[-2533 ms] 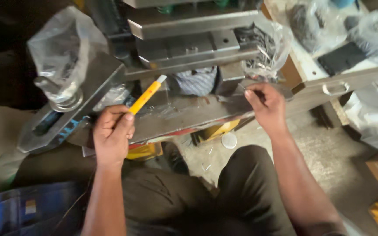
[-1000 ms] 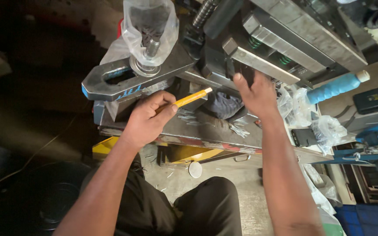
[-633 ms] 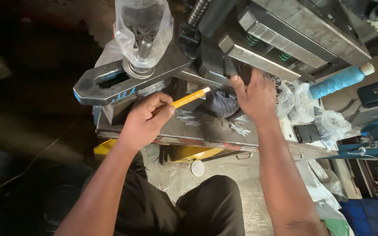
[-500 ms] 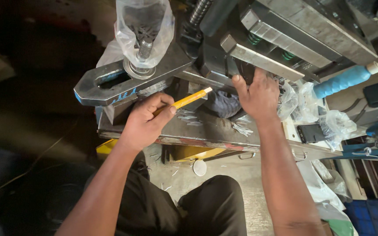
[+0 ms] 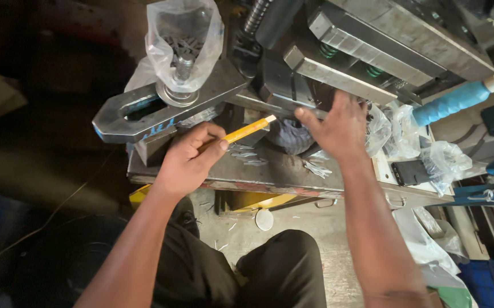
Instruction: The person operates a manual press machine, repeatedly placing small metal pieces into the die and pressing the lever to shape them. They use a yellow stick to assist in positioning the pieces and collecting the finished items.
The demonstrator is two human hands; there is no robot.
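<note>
Two hands at a steel worktop [image 5: 281, 171].

Left hand [image 5: 187, 159]: fingers [image 5: 215, 132] clenched around a yellow stick [image 5: 241, 132], its pale tip pointing away from my knuckles toward the press die [image 5: 338, 71].

Right hand [image 5: 338, 122]: fingers spread and released, grasping nothing, tips touching the underside of the press die.

Between both sets of fingers: small metal clips [image 5: 247, 155] scattered on the worktop.

Just beyond my left fingers: slotted clamp bar [image 5: 144, 111], with a clear plastic bag [image 5: 184, 40] over its bolt.
</note>
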